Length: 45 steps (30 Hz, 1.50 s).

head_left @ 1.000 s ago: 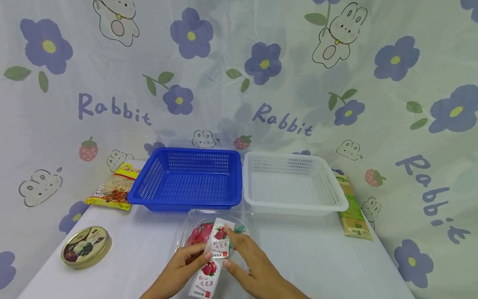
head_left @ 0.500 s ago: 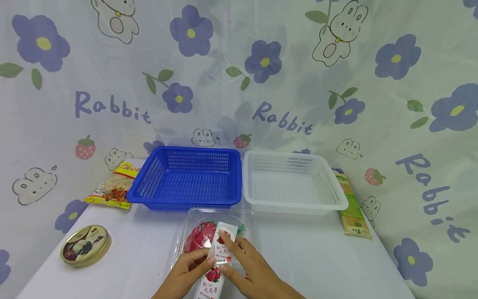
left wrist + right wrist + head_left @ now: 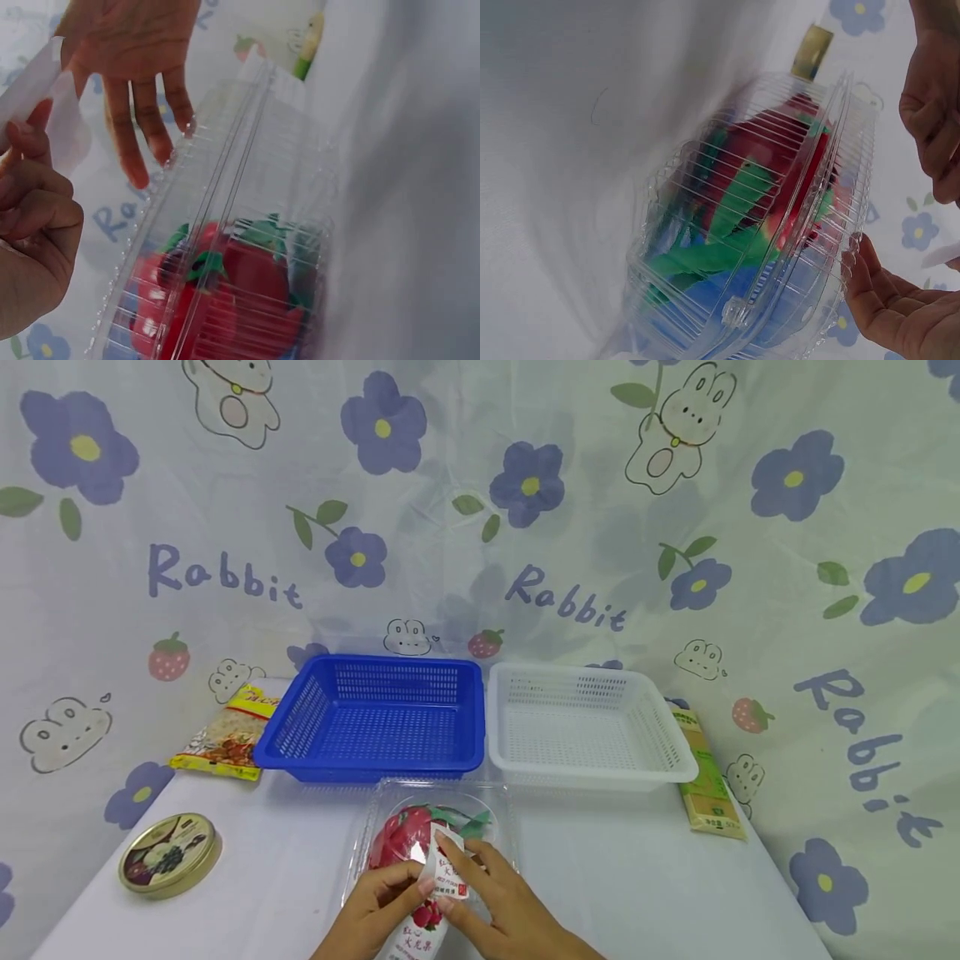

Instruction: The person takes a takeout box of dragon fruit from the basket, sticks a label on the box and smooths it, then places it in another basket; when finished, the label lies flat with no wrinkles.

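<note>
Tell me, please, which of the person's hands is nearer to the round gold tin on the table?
Left. The left hand pinches the label strip on the tin's side; the right hand lies farther away, beyond that strip.

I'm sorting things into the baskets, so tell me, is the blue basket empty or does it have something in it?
Empty. The head view shows the blue basket with bare mesh across its floor and walls, nothing lying inside.

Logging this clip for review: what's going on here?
A person works on a clear plastic box holding a red dragon fruit, at the table's near edge. The left hand pinches the white label strip on the lid, the right hand touching it. Behind stand an empty blue basket and white basket.
</note>
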{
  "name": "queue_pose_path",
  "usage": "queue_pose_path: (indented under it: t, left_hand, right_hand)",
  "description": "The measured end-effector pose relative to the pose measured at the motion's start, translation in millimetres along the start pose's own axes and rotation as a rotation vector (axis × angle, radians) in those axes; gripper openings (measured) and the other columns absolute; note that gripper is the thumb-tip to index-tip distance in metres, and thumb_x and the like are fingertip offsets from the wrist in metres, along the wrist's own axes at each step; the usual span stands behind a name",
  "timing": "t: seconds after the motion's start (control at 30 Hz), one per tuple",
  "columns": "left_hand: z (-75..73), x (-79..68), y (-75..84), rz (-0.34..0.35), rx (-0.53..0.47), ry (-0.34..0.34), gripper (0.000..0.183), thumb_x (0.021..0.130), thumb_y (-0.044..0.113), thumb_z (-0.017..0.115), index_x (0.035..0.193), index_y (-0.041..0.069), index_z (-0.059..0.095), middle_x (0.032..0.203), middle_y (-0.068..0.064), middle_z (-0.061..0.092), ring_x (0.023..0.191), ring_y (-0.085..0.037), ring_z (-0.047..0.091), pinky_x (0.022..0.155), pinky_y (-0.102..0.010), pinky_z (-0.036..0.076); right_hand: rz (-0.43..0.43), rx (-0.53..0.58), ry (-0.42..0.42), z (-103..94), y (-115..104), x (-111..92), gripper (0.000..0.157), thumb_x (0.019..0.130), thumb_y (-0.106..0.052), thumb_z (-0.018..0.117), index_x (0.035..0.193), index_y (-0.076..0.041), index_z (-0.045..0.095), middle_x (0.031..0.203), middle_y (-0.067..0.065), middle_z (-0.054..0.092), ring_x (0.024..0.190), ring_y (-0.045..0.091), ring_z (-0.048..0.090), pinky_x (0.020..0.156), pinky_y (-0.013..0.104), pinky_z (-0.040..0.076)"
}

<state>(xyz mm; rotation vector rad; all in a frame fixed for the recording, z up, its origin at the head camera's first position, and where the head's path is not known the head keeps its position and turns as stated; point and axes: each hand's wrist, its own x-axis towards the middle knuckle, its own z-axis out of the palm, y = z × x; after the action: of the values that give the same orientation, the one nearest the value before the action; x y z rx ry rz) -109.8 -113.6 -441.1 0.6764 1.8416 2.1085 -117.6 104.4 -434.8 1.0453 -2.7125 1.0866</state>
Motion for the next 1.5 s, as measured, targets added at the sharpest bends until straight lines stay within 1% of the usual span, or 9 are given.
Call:
queue_pose_path:
  t: [0.1, 0.2, 0.43, 0.67, 0.93, 1.1, 1.23, 1.33, 1.5]
  left_hand:
    - [1.2, 0.4, 0.3, 0.007, -0.019, 0.001, 0.027, 0.104, 0.004, 0.043, 0.112, -0.015, 0.060, 0.096, 0.007, 0.071, 0.083, -0.005, 0.066, 0.073, -0.024, 0.057]
    - [2.3, 1.7, -1.4, 0.047, -0.035, -0.009, 0.027, 0.104, 0.002, 0.042, 0.113, -0.013, 0.062, 0.097, 0.006, 0.072, 0.084, -0.005, 0.067, 0.074, -0.025, 0.057]
    - [4.9, 6.8, -8.7, 0.219, 0.003, -0.031, 0.028, 0.102, -0.007, 0.041, 0.114, -0.008, 0.066, 0.100, 0.008, 0.071, 0.088, -0.003, 0.066, 0.077, -0.025, 0.056]
    - [9.8, 8.1, -9.5, 0.246, 0.082, 0.021, 0.026, 0.100, -0.008, 0.044, 0.104, -0.003, 0.069, 0.089, 0.004, 0.070, 0.082, -0.001, 0.063, 0.068, -0.026, 0.056]
    - [14.0, 11.0, -10.5, 0.323, 0.143, 0.054, 0.028, 0.097, -0.014, 0.045, 0.106, -0.002, 0.070, 0.099, 0.007, 0.069, 0.093, -0.002, 0.063, 0.076, -0.026, 0.056]
    - [15.5, 9.6, -6.2, 0.282, 0.156, 0.070, 0.026, 0.098, -0.011, 0.045, 0.107, -0.003, 0.069, 0.097, 0.007, 0.070, 0.088, -0.002, 0.064, 0.073, -0.026, 0.056]
    - [16.8, 8.7, -2.9, 0.242, 0.135, 0.075, 0.023, 0.099, -0.009, 0.045, 0.103, -0.003, 0.067, 0.094, 0.009, 0.068, 0.085, -0.002, 0.063, 0.071, -0.027, 0.056]
    - [18.6, 7.9, -0.4, 0.189, 0.134, 0.123, 0.017, 0.099, -0.006, 0.048, 0.097, -0.002, 0.064, 0.088, 0.011, 0.064, 0.078, 0.000, 0.059, 0.064, -0.026, 0.053]
    - [19.6, 6.1, -0.2, 0.198, 0.134, 0.164, 0.011, 0.096, -0.008, 0.053, 0.095, -0.002, 0.062, 0.085, 0.011, 0.060, 0.074, 0.001, 0.055, 0.057, -0.028, 0.049]
  right_hand:
    - [-0.026, -0.013, 0.004, 0.0, -1, 0, 0.060, 0.104, -0.040, 0.048, 0.158, -0.030, 0.025, 0.143, 0.003, 0.047, 0.123, 0.023, 0.055, 0.089, 0.049, 0.055]
    - [-0.048, 0.003, 0.005, -0.2, 0, 0, 0.060, 0.104, -0.038, 0.050, 0.158, -0.028, 0.026, 0.145, 0.003, 0.046, 0.123, 0.023, 0.056, 0.088, 0.047, 0.055]
    - [-0.093, 0.018, 0.019, 1.0, 3, -1, 0.057, 0.104, -0.034, 0.050, 0.157, -0.026, 0.031, 0.147, 0.005, 0.045, 0.116, 0.017, 0.058, 0.086, 0.039, 0.056]
    - [-0.152, 0.010, 0.063, 2.8, 4, -1, 0.055, 0.103, -0.023, 0.051, 0.155, -0.021, 0.036, 0.146, 0.011, 0.046, 0.110, 0.014, 0.058, 0.086, 0.034, 0.055]
    - [-0.283, -0.087, 0.213, 1.3, 7, 1, 0.048, 0.101, -0.016, 0.053, 0.149, -0.015, 0.047, 0.138, 0.011, 0.052, 0.110, 0.013, 0.058, 0.086, 0.034, 0.054]
    - [-0.322, -0.033, 0.254, -3.2, 5, 5, 0.046, 0.100, -0.011, 0.053, 0.145, -0.014, 0.051, 0.137, 0.009, 0.053, 0.111, 0.013, 0.057, 0.086, 0.030, 0.054]
    - [-0.350, -0.067, 0.269, -4.5, 5, 6, 0.045, 0.101, -0.022, 0.056, 0.145, -0.015, 0.051, 0.139, 0.009, 0.052, 0.110, 0.013, 0.056, 0.084, 0.032, 0.054]
    - [-0.378, -0.105, 0.294, -3.9, 5, 7, 0.045, 0.102, -0.026, 0.056, 0.144, -0.013, 0.052, 0.139, 0.010, 0.054, 0.110, 0.013, 0.057, 0.086, 0.034, 0.054]
    - [-0.378, -0.092, 0.303, -3.3, 6, 7, 0.041, 0.103, -0.020, 0.052, 0.144, -0.012, 0.053, 0.137, 0.010, 0.054, 0.109, 0.014, 0.058, 0.086, 0.028, 0.053]
